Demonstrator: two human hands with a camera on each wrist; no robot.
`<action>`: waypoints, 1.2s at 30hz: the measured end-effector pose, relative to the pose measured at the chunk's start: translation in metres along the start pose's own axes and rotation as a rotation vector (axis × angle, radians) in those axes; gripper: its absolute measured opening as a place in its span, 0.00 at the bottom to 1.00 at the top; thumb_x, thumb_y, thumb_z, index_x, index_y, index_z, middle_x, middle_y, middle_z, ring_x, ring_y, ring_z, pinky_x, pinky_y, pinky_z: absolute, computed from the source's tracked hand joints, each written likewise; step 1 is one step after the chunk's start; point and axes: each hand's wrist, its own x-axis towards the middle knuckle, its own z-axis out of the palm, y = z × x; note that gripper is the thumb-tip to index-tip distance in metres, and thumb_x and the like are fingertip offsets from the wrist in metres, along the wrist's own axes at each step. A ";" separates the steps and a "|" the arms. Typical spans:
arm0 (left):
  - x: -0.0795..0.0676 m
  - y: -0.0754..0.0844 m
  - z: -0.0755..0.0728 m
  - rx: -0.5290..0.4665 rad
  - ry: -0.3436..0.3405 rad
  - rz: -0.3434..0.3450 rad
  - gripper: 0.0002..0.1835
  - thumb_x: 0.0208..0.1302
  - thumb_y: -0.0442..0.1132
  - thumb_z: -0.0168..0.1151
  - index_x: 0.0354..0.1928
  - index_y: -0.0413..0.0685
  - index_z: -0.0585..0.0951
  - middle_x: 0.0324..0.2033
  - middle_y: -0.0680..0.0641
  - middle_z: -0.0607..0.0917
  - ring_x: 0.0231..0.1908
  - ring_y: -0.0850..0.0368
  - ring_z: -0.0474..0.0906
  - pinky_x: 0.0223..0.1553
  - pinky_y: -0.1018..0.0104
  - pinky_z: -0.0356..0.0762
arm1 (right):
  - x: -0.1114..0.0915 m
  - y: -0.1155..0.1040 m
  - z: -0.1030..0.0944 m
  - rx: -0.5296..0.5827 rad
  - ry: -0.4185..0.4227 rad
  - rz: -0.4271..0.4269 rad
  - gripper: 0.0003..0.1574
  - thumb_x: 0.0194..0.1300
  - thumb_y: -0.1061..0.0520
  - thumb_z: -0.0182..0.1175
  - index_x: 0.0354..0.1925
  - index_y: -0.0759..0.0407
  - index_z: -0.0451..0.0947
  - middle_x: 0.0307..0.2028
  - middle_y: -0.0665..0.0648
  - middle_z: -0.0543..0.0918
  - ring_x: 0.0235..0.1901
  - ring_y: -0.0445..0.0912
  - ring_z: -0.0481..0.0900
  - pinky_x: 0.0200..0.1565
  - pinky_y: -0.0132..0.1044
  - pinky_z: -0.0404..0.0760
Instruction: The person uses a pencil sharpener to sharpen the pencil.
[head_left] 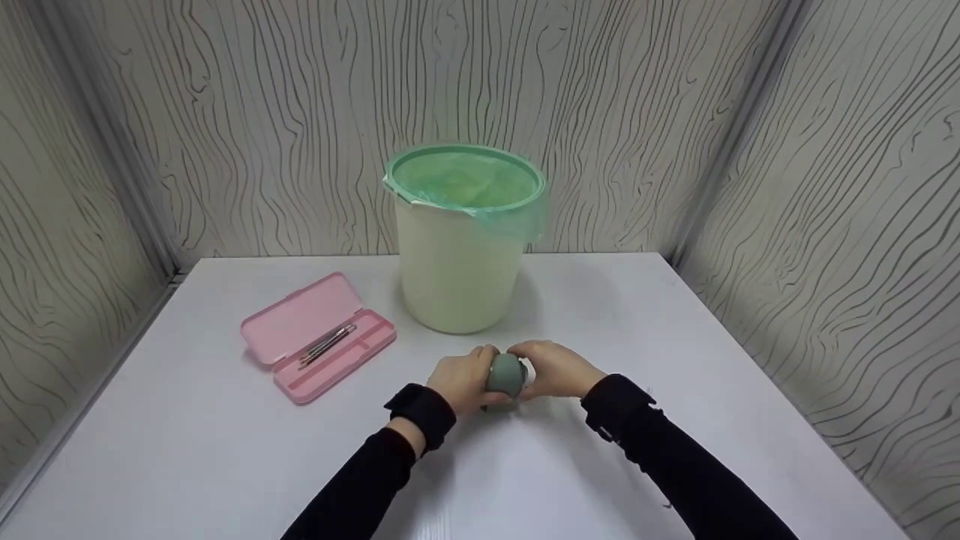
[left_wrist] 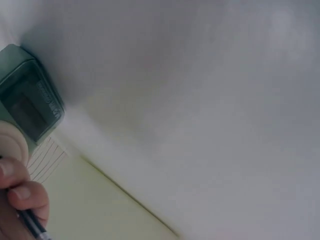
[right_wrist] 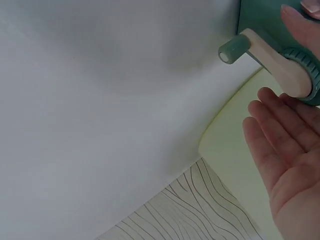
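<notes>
— Since both hands are found at one object, what is held, and where?

— A green crank sharpener is placed at the clock's centre, between the hands and over the white table; whether the table is touched by its base cannot be told. At nine o'clock, a dark pencil is gripped in the curled fingers of the left hand, beside the sharpener's cream disc.

— Why is the pencil held from that side?

— The entry is presumably set in the disc, so that alignment is best secured from nine o'clock; the pencil's point is hidden.

— And how is the right hand disposed?

— At three o'clock its fingers are held nearly straight, narrowly spread, alongside the crank. The knob is left ungripped; the sharpener is probably being steadied rather than cranked, though firmness of contact cannot be judged.

— What purpose may be assigned to the surroundings?

— A pink case is laid at about ten o'clock, its lid folded back, by which the pencils inside are presumably made easy to reach. A pale bin, lined with a green bag, is stood near eleven o'clock, likely so that waste can be dropped close by.
</notes>
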 end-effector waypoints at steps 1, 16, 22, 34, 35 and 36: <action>0.000 0.001 0.000 0.005 0.005 0.003 0.37 0.61 0.66 0.68 0.60 0.45 0.73 0.46 0.47 0.85 0.39 0.55 0.87 0.36 0.61 0.86 | 0.000 0.000 0.000 -0.003 0.004 -0.009 0.36 0.50 0.54 0.80 0.56 0.61 0.81 0.52 0.57 0.88 0.54 0.54 0.85 0.59 0.51 0.82; 0.004 0.011 -0.002 -0.058 0.031 0.036 0.38 0.58 0.60 0.74 0.59 0.41 0.72 0.46 0.45 0.85 0.40 0.52 0.88 0.37 0.60 0.86 | 0.005 -0.010 -0.008 -0.050 -0.017 -0.030 0.26 0.46 0.55 0.81 0.44 0.60 0.85 0.38 0.55 0.90 0.38 0.46 0.85 0.46 0.37 0.83; 0.003 0.008 -0.007 -0.171 -0.068 -0.023 0.38 0.56 0.57 0.77 0.60 0.44 0.71 0.51 0.45 0.84 0.47 0.51 0.87 0.46 0.59 0.86 | 0.006 -0.009 -0.007 -0.057 -0.008 -0.040 0.25 0.43 0.56 0.82 0.42 0.60 0.86 0.37 0.54 0.90 0.36 0.44 0.84 0.44 0.35 0.82; -0.025 -0.033 -0.019 -0.360 -0.025 -0.127 0.26 0.58 0.43 0.77 0.58 0.47 0.80 0.53 0.45 0.85 0.44 0.52 0.86 0.47 0.56 0.84 | 0.010 -0.008 -0.007 -0.089 -0.047 0.032 0.31 0.42 0.54 0.84 0.45 0.61 0.86 0.41 0.55 0.90 0.41 0.47 0.85 0.48 0.42 0.84; -0.028 -0.036 -0.019 -0.364 -0.002 -0.126 0.24 0.58 0.42 0.77 0.55 0.46 0.82 0.52 0.46 0.86 0.43 0.52 0.87 0.47 0.57 0.84 | 0.010 -0.008 -0.007 -0.086 -0.049 0.039 0.31 0.42 0.54 0.84 0.45 0.61 0.86 0.41 0.55 0.90 0.41 0.48 0.85 0.49 0.43 0.84; -0.031 -0.038 -0.020 -0.374 0.017 -0.129 0.22 0.58 0.42 0.77 0.54 0.46 0.83 0.50 0.46 0.87 0.43 0.52 0.87 0.46 0.57 0.84 | 0.010 -0.009 -0.007 -0.085 -0.051 0.043 0.32 0.42 0.53 0.84 0.46 0.61 0.86 0.42 0.55 0.90 0.42 0.48 0.85 0.49 0.44 0.84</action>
